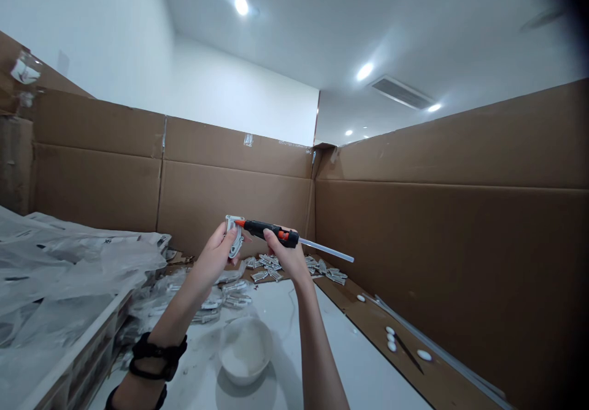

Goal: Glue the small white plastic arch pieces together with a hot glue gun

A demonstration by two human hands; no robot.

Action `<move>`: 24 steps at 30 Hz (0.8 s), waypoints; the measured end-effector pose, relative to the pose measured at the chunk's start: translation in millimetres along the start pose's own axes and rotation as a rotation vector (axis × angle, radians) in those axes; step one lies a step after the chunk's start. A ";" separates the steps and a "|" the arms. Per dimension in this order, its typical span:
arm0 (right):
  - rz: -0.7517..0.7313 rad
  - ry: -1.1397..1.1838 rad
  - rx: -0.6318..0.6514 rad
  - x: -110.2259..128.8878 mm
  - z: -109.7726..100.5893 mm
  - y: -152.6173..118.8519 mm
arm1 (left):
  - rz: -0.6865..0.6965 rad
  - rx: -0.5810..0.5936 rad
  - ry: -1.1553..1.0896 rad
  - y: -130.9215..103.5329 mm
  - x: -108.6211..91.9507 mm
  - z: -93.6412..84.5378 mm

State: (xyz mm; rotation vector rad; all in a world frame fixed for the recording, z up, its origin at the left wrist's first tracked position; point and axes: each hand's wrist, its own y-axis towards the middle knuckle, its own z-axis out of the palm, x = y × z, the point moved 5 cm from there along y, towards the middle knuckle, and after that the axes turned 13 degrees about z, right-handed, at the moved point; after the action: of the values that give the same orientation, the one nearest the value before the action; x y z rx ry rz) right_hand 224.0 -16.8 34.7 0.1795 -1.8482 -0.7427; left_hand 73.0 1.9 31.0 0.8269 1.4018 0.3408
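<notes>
Held up above the far part of the table, a small white-and-grey plastic part [235,242] is gripped between the thumb and fingers of my left hand [221,244]. My right hand [283,251] is wrapped round a black hot glue gun [257,228] with an orange nozzle, which points left. The nozzle tip is at the upper portion of the part; whether it touches I cannot tell. A clear glue stick [326,250] sticks out of the gun's back end toward the right. Below my hands a white bowl [245,350] stands on the table.
Several similar parts [267,266] lie by the back cardboard wall [234,195]. Plastic-bagged parts [207,312] are heaped left, beside a crate [87,348] covered with plastic bags [73,269]. On the right, glue sticks [437,350], small white ovals [424,355] and a dark thin tool [408,351] lie on cardboard.
</notes>
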 end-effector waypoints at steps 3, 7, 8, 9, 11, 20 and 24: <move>0.005 -0.002 -0.011 0.2 -0.4 -0.4 | -0.003 -0.007 -0.004 -0.1 0.4 0.0; 0.000 -0.001 -0.014 0.3 -0.3 -0.4 | 0.000 -0.015 -0.009 -0.3 0.0 0.4; -0.001 -0.004 -0.013 0.3 -0.2 -0.4 | 0.001 -0.017 -0.011 -0.2 0.1 0.5; -0.001 -0.007 -0.012 0.3 -0.1 -0.3 | 0.001 -0.020 -0.014 -0.1 0.3 0.4; 0.002 -0.014 -0.014 0.3 -0.1 -0.2 | 0.005 -0.025 -0.016 0.3 0.8 0.3; -0.043 -0.076 -0.100 6.6 1.7 -2.3 | 0.072 -0.099 0.067 4.3 4.7 -5.8; -0.103 -0.242 -0.257 15.5 4.4 -5.6 | 0.101 -0.142 0.198 7.2 10.3 -15.8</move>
State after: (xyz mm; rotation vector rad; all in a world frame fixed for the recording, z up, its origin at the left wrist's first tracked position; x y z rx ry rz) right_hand 212.6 -26.5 42.8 0.0183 -1.9593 -1.1053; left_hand 61.6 18.5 29.2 0.7642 1.5031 0.6067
